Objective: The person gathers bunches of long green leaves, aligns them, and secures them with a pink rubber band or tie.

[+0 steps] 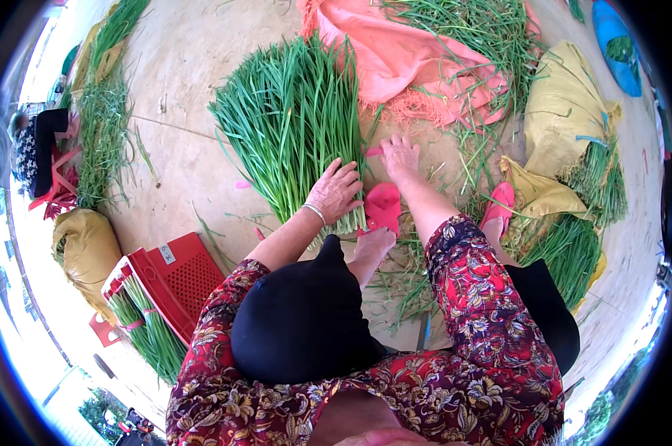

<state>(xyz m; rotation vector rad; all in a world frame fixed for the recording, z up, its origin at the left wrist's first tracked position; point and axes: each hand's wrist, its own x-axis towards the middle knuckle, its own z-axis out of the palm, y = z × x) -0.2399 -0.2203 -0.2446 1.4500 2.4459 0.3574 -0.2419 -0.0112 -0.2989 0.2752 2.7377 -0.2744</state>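
A thick pile of long green leaves with pale stem ends, apparently garlic chives (291, 122), lies on the floor before me. My left hand (336, 192) rests across the lower stems at the pile's right side, palm down, fingers slightly apart. Just right of the pile, my right hand (400, 156) reaches low over the floor. A short pink strip (375, 151) shows at its thumb side; whether the fingers pinch it is hidden. My pink sandal (383, 205) stands beside the stem ends.
A red plastic crate (188, 273) with banded bundles (146, 318) stands at left, near a yellow sack (88, 245). Loose leaves lie by a salmon cloth (403, 56). Yellow sacks (562, 106) hold more greens at right. A person (40, 150) is at the far left.
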